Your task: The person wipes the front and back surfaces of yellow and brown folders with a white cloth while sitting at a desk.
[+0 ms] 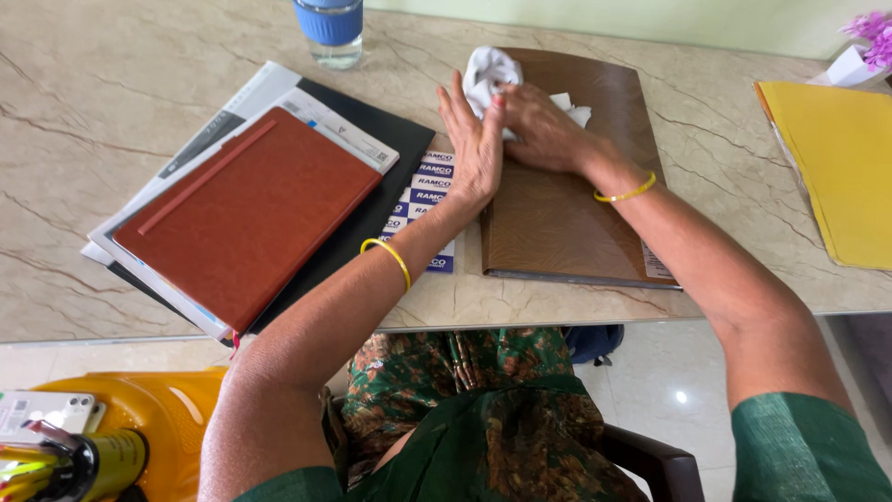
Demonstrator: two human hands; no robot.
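A brown folder (567, 218) lies flat on the marble table (84, 112) in front of me. My right hand (544, 130) presses a crumpled white cloth (488, 72) onto the folder's far left part. My left hand (474, 149) stands on edge at the folder's left side, fingers straight and together, touching the right hand and the cloth. Each wrist wears a yellow bangle.
A red-brown notebook (246, 209) tops a stack of a black folder and papers at the left. A blue-and-white printed sheet (423, 200) lies between the stack and the brown folder. A blue-sleeved glass (331, 33) stands at the back, a yellow folder (836, 167) at the right.
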